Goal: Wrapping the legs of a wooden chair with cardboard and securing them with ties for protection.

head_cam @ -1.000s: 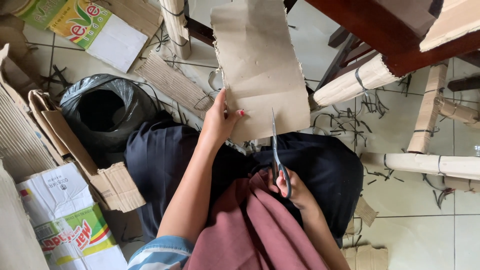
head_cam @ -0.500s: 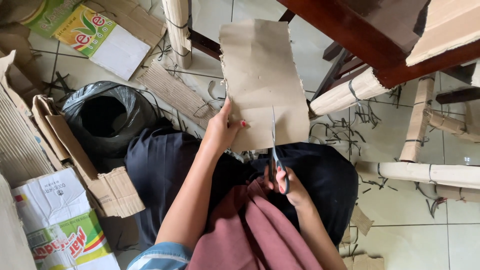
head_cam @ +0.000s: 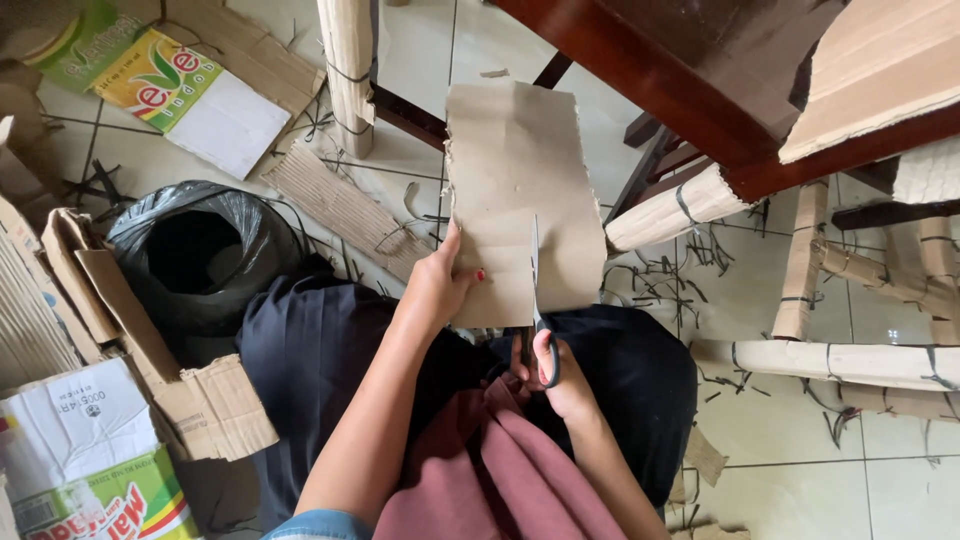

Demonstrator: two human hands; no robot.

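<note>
The person sits on the tiled floor (head_cam: 800,470) with a flat piece of brown cardboard (head_cam: 520,180) held upright over the lap. The left hand (head_cam: 440,285) pinches the sheet's lower left edge, thumb on the near face, fingers hidden behind it. The right hand (head_cam: 555,375) is closed through the loops of a pair of scissors (head_cam: 535,310), and the blades run up into the sheet from its bottom edge — the tip sits roughly a third of the way up, right of the left thumb. The cardboard's left edge is ragged, its top edge roughly straight. To the person's left a black plastic bag (head_cam: 200,250) gapes open beside torn cartons (head_cam: 110,430), and a strip of corrugated board (head_cam: 345,210) lies flat on the tiles just past it. To the right stand dark wooden furniture (head_cam: 680,90) and several legs wrapped in cardboard (head_cam: 665,212) bound with dark bands — thin dark offcuts are scattered on the tiles around them.
</note>
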